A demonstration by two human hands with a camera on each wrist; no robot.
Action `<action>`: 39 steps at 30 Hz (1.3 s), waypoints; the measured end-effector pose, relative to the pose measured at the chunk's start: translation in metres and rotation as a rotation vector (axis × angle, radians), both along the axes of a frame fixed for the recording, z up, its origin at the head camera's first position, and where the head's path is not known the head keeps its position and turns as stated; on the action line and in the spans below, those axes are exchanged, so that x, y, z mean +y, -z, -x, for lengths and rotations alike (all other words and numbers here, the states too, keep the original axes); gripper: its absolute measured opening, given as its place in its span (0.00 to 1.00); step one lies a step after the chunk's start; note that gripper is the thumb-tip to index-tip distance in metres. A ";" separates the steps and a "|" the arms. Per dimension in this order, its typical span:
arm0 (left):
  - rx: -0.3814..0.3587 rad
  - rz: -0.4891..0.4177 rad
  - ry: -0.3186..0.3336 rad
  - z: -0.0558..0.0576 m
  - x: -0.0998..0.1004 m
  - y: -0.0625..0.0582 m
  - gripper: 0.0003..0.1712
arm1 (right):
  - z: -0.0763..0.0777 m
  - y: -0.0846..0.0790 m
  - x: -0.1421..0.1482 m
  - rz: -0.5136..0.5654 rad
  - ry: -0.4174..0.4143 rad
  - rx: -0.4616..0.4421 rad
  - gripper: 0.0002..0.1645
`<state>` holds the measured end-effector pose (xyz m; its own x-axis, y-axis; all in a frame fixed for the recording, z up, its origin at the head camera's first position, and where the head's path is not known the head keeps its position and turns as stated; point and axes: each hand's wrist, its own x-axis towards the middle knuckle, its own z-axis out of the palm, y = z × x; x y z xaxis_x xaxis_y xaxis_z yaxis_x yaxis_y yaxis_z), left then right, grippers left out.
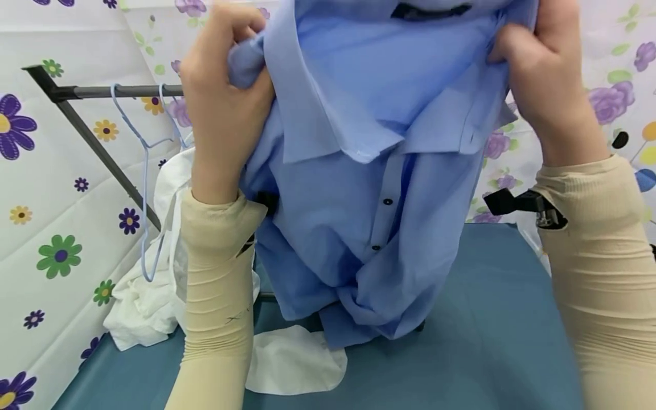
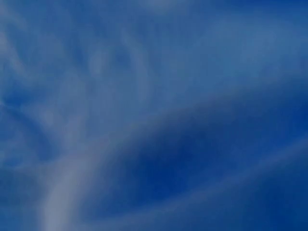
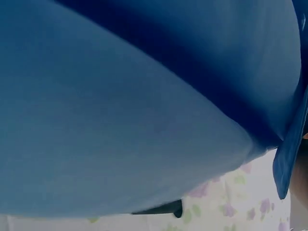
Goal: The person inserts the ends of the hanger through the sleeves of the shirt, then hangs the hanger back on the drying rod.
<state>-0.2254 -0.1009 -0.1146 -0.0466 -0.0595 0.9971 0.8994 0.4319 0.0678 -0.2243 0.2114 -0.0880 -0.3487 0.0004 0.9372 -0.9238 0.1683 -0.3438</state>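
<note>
The two hands are apart, each gripping one side of the blue shirt: the left hand [image 1: 217, 108] has a bunched bit of cloth between thumb and curled fingers near the shoulder, and the right hand [image 1: 550, 80] pinches the opposite side beside the collar [image 1: 310, 122]. The shirt [image 1: 328, 216] hangs between them above the worktop [image 1: 492, 319], collar up and neck open, a dark label [image 1: 430, 11] inside and dark buttons [image 1: 388, 201] down the front. Its lower part is folded and bunched; whether it touches the worktop I cannot tell. Blue cloth fills the left wrist view, blurred, and most of the right wrist view. Beige sleeves [image 1: 217, 285] cover both forearms. Below the shirt a white cloth [image 1: 297, 364] lies on the worktop. To the left, pale blue hangers [image 1: 147, 210] hang on a dark rack [image 1: 118, 92], with white clothes [image 1: 140, 307] heaped beside them, partly behind the left sleeve. Flowered sheeting [image 1: 51, 188] covers the background.
</note>
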 end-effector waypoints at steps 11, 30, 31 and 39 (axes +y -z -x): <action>-0.174 0.229 0.005 0.030 -0.011 0.080 0.08 | 0.007 0.069 0.010 -0.363 0.005 -0.227 0.28; -0.642 0.548 0.066 0.046 -0.030 0.195 0.09 | 0.014 0.177 0.024 -0.649 0.116 -0.591 0.15; -0.657 0.555 0.063 0.046 -0.031 0.197 0.10 | 0.014 0.179 0.025 -0.650 0.112 -0.592 0.15; -0.690 0.490 0.097 0.031 -0.038 0.190 0.21 | 0.013 0.181 0.025 -0.634 0.121 -0.619 0.16</action>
<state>-0.2564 -0.1386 -0.3046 -0.6358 0.4067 0.6560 0.7600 0.4786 0.4398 -0.2376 0.2366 -0.2695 -0.8231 -0.3846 0.4179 -0.5676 0.5807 -0.5836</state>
